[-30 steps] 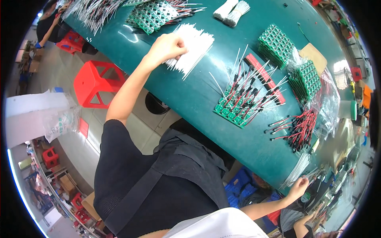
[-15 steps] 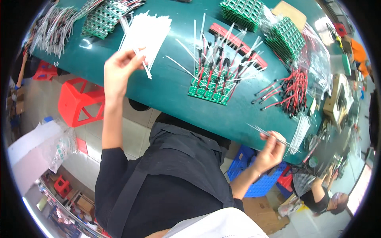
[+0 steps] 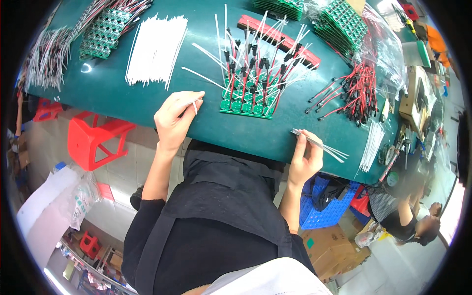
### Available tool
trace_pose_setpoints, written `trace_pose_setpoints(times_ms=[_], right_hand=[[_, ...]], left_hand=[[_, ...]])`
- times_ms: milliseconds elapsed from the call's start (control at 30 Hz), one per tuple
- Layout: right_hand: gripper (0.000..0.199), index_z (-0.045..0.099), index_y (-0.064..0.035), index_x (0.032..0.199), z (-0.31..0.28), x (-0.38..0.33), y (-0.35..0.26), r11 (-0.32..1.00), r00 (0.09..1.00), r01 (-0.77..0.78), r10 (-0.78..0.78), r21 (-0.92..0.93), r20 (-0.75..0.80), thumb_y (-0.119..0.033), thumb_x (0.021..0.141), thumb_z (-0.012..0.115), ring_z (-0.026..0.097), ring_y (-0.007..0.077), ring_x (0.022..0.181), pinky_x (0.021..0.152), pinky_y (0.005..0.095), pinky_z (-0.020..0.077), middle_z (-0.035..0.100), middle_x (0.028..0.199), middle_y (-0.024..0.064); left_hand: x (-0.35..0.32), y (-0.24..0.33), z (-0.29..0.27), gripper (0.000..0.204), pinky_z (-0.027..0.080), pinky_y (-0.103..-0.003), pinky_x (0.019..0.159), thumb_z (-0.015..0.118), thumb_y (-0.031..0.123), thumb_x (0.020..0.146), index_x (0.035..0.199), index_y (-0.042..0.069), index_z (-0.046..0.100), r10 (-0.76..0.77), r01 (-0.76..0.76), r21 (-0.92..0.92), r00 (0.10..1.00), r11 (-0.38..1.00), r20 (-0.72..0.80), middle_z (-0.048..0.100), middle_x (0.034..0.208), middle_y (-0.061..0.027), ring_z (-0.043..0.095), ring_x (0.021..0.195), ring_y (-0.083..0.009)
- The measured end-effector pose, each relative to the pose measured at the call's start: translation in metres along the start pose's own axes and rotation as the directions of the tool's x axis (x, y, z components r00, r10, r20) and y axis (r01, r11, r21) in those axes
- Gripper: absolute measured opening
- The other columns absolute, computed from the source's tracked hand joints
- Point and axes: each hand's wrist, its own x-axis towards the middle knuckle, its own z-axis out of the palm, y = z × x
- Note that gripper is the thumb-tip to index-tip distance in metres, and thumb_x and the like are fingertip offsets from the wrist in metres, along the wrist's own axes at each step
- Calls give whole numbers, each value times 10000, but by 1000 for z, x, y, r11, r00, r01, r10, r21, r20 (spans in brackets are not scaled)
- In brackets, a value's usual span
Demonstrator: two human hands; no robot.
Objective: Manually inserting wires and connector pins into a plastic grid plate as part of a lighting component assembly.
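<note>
The left hand (image 3: 174, 115) rests at the near edge of the green bench (image 3: 113, 93), fingers curled, pinching what looks like a single white tie (image 3: 193, 104) between thumb and forefinger; the tie's short visible end points away from the person. Just to the right of that hand, and slightly beyond it, lies the green board panel (image 3: 246, 101), bristling with red and black leads and white ties that stand up and fan outward. The left hand is the nearer one to the panel, almost touching its left corner.

The right hand (image 3: 305, 157) sits at the bench edge, closer to the body and to the right of the panel. It is closed on a small bundle of white ties (image 3: 319, 146), whose long axis runs from the fingers out to the right and a little toward the person.

Beyond the left hand and a little to its left lies a loose pile of white ties (image 3: 155, 49), lengthwise away from the person. Well off to the right of the right hand, a heap of red-and-black leads (image 3: 356, 91) lies beside clear bags of more green boards (image 3: 344, 24).
</note>
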Motion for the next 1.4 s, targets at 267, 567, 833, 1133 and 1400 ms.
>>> trace_pose_setpoints(times_ms=[267,567,833,1133,1400], right_hand=[[154,586,55,1098,54,-2,-52,849,967,-143,10,508,254,45,944,587,692,205,830,771,301,572,677,953,149],[98,682,51,923,90,10,-73,946,979,37,-99,322,177,36,834,722,688,202,731,650,289,566,704,896,132],[125,678,41,933,91,12,-76,956,964,142,-193,255,184,29,820,730,687,228,733,653,302,564,703,888,132],[230,670,55,1025,97,15,-74,909,904,383,-405,162,138,48,803,730,689,255,785,694,332,575,711,961,146],[133,680,49,959,81,7,-63,975,987,55,-86,214,134,-6,849,731,684,186,702,624,272,558,697,889,124]], left_hand=[[-3,20,10,143,530,-271,724,761,-6,797,940,-7,751,-241,254,-200,967,946,86,734,917,-95,668,823,-164],[-5,17,16,170,543,-281,712,761,-4,794,963,-6,743,-159,166,-122,985,978,69,730,923,-104,675,806,-178],[-5,14,17,192,541,-277,700,754,-9,797,988,3,741,-128,136,-108,989,985,73,718,908,-105,674,791,-182],[-4,16,19,188,537,-278,670,749,-14,799,986,7,743,-107,111,-81,993,991,51,716,900,-102,665,756,-178],[-6,23,21,235,512,-262,663,759,-30,771,1005,-13,741,-103,99,41,988,994,115,705,877,-105,647,717,-171]])
